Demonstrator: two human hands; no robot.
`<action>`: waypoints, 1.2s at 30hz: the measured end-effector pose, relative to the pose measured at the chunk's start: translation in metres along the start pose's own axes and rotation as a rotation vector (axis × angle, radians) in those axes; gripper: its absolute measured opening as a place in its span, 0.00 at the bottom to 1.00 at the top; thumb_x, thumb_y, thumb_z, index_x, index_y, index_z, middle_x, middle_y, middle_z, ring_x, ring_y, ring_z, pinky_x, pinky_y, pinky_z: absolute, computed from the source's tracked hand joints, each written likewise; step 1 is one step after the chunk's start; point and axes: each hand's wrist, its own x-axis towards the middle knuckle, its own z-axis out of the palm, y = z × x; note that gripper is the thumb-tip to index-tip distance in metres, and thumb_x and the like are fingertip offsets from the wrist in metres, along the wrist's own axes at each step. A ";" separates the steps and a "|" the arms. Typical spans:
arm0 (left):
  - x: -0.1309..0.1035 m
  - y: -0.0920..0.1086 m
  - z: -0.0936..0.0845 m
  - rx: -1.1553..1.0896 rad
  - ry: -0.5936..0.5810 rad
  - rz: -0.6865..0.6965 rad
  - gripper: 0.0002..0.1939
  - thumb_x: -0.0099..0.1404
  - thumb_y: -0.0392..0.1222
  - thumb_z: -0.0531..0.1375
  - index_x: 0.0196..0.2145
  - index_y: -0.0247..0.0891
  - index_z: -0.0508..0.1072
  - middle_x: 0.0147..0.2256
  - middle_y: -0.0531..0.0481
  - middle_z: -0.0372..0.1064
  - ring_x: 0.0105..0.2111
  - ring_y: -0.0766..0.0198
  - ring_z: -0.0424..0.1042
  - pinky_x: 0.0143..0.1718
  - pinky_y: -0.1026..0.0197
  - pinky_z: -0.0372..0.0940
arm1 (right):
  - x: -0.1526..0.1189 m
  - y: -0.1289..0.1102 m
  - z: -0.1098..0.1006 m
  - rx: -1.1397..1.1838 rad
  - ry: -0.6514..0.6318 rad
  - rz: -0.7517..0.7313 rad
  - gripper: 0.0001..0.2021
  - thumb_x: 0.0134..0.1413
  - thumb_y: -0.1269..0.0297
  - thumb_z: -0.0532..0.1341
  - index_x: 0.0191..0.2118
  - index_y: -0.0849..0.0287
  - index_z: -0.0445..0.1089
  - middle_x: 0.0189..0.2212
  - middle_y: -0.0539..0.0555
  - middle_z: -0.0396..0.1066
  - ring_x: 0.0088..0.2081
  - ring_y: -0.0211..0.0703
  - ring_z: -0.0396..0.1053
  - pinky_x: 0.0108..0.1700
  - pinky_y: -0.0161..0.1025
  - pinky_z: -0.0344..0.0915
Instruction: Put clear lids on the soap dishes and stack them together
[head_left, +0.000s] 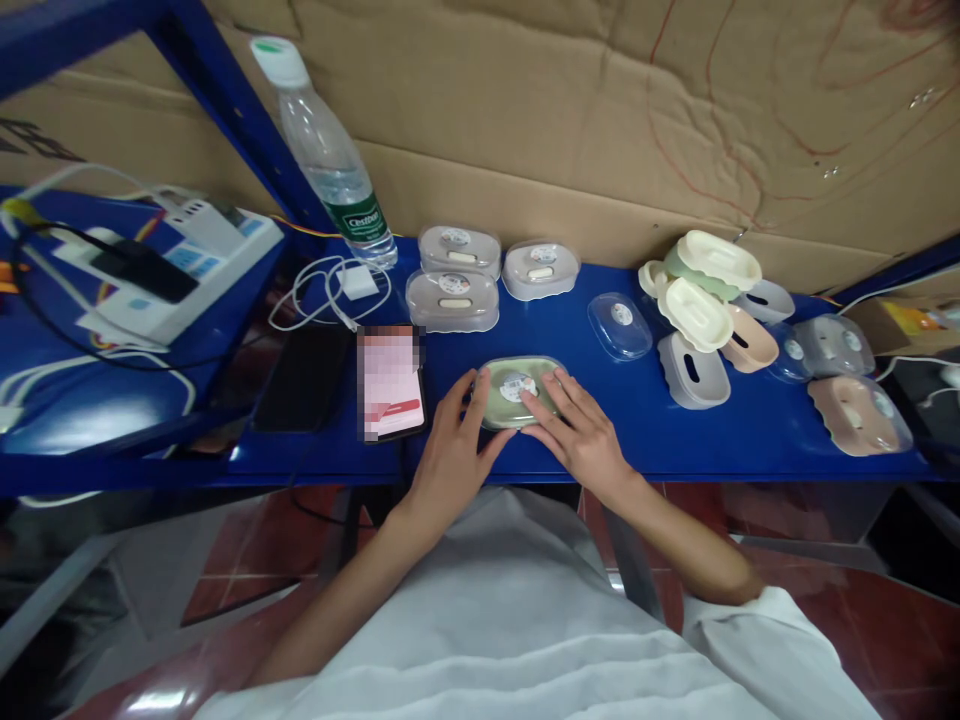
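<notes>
A green soap box (pixel 499 410) with a clear lid and a round label lies on the blue tabletop near its front edge. My left hand (pixel 457 425) grips its left end, fingers along the side and thumb at the near edge. On the other end, my right hand (pixel 589 430) holds the box, with one fingertip by the label and the thumb at the near rim. Behind it stand grey lidded soap boxes (pixel 452 315), two at the left and one lidded box (pixel 541 272) beside them. A loose clear lid (pixel 619 328) lies to the right.
A lit phone (pixel 394 385), a dark phone (pixel 300 380), a white cable (pixel 330 290) and a water bottle (pixel 330 160) are at left, beyond them a power strip (pixel 195 275). To the right sit cream trays (pixel 697 315), a grey base (pixel 694 375) and a pink box (pixel 862 420).
</notes>
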 end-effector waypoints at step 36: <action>0.090 0.099 0.063 0.337 -0.447 0.655 0.34 0.77 0.32 0.54 0.77 0.35 0.56 0.77 0.33 0.52 0.75 0.41 0.57 0.73 0.38 0.57 | -0.034 0.167 -0.085 -0.465 0.100 0.594 0.17 0.70 0.62 0.56 0.51 0.61 0.80 0.45 0.63 0.83 0.49 0.58 0.78 0.56 0.52 0.65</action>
